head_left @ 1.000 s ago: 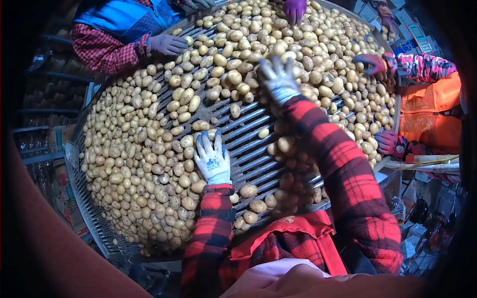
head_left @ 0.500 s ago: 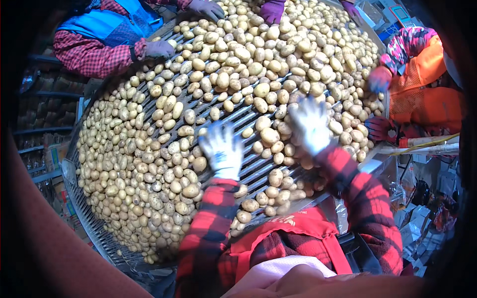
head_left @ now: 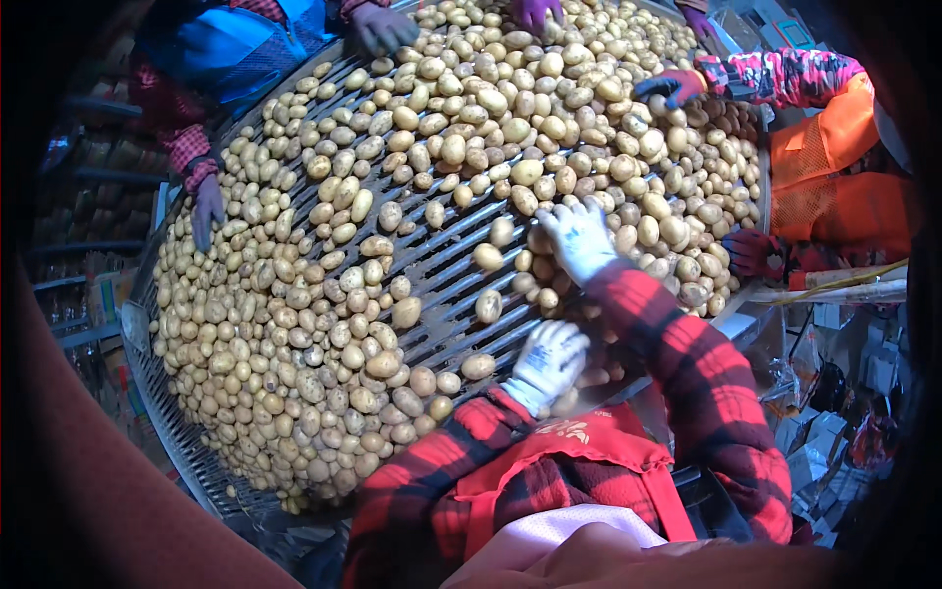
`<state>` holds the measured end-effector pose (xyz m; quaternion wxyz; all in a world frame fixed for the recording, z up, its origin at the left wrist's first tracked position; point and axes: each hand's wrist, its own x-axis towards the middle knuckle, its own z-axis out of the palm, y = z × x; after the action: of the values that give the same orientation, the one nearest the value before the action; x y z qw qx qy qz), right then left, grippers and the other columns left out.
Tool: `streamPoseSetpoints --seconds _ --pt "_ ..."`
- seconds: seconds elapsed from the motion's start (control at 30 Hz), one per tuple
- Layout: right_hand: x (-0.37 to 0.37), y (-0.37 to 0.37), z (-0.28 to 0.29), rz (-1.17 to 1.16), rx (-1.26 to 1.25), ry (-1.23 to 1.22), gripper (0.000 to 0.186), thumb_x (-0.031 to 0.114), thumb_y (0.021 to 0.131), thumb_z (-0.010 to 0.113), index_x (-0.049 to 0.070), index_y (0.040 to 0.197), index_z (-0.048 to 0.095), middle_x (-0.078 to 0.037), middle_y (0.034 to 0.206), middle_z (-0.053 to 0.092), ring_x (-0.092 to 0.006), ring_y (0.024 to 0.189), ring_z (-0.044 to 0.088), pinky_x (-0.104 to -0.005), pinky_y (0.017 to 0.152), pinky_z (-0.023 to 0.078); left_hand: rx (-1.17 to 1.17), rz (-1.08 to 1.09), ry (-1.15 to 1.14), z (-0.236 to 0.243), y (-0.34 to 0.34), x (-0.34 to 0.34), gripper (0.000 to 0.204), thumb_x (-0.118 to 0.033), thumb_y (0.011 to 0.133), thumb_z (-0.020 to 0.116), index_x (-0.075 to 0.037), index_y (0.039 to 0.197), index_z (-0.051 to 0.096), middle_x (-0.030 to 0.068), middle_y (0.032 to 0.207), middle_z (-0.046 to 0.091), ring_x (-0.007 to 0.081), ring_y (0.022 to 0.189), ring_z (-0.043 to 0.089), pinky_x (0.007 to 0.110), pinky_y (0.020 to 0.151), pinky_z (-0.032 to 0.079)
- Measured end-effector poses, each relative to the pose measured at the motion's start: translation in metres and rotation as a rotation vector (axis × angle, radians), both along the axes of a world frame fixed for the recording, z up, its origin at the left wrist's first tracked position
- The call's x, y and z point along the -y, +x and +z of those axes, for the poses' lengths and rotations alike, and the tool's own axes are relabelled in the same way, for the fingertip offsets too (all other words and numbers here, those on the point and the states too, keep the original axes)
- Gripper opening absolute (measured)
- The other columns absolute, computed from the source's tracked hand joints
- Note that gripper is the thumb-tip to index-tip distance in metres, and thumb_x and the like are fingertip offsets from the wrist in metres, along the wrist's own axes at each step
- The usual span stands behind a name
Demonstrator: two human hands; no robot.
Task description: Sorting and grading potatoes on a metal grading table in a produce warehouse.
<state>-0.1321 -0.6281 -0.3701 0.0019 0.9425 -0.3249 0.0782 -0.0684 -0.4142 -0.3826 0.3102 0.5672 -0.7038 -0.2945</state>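
My left hand (head_left: 548, 365), in a white glove, is low on the slatted metal grate (head_left: 442, 304), its fingers curled and whatever lies under them hidden. Farther forward, my right hand (head_left: 579, 240), also gloved, has its fingers apart and touches the potatoes (head_left: 650, 231) at the edge of a loose heap. Potatoes of mixed sizes cover much of the grate, densely on the left (head_left: 275, 363) and toward the back.
Co-workers' gloved hands reach in at the left (head_left: 206, 211), top left (head_left: 383, 29), top (head_left: 538, 15) and right (head_left: 677, 88). An orange vest (head_left: 834, 216) is at the right, beside pale pipes (head_left: 844, 293); boxes and bags (head_left: 824, 442) lie below.
My left hand has moved right and toward me, and its fingers have curled. My right hand has come down, then shifted left. A co-worker's hand has reached down onto the left heap.
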Motion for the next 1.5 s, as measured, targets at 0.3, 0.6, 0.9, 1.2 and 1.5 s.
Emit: streamPoseSetpoints --seconds 0.3,0.6,0.9,1.2,1.5 --pt "0.035 0.051 0.013 -0.038 -0.597 0.074 0.022 0.018 0.093 0.056 0.019 0.108 0.072 -0.007 0.100 0.072 -0.0294 0.101 0.069 -0.0513 0.080 0.050 -0.726 0.530 0.229 0.031 0.044 -0.002 0.033 -0.006 0.099 0.056 0.002 0.130 0.062 0.0129 0.127 0.065 0.0238 0.119 0.061 0.035 0.106 0.045" --pt "-0.021 0.051 0.074 0.222 -0.046 0.914 0.038 0.032 0.094 0.068 0.010 0.125 0.066 -0.018 0.103 0.072 -0.0352 0.098 0.070 -0.0453 0.084 0.054 -1.875 0.725 0.361 0.036 0.087 -0.021 0.062 -0.051 0.101 0.053 -0.022 0.154 0.038 0.0084 0.156 0.041 0.0276 0.138 0.045 0.049 0.110 0.043" --pt "0.034 0.181 0.003 0.334 -0.400 0.010 0.032 0.019 0.094 0.055 0.024 0.122 0.069 -0.010 0.127 0.065 -0.0299 0.106 0.067 -0.0459 0.088 0.054 -2.041 0.620 0.393 0.008 0.107 -0.042 0.039 -0.003 0.098 0.058 -0.012 0.137 0.057 0.0055 0.126 0.066 0.0188 0.111 0.064 0.030 0.084 0.057" --pt "0.024 0.147 0.028 0.189 0.179 0.157 0.022 0.011 0.087 0.066 0.010 0.109 0.068 -0.016 0.087 0.067 -0.0365 0.084 0.068 -0.0466 0.072 0.054 -1.851 0.748 0.334 0.027 0.138 -0.064 0.052 -0.026 0.104 0.052 -0.014 0.153 0.039 0.0086 0.139 0.055 0.0168 0.107 0.058 0.018 0.069 0.050" --pt "-0.038 0.187 -0.019 0.362 -0.007 -0.004 0.040 0.021 0.088 0.066 0.019 0.129 0.065 -0.015 0.130 0.060 -0.0367 0.128 0.050 -0.0579 0.115 0.029 -1.935 0.796 0.425 0.041 0.141 -0.045 0.034 -0.034 0.104 0.056 -0.011 0.128 0.060 0.0040 0.106 0.065 0.0172 0.088 0.062 0.023 0.061 0.046"
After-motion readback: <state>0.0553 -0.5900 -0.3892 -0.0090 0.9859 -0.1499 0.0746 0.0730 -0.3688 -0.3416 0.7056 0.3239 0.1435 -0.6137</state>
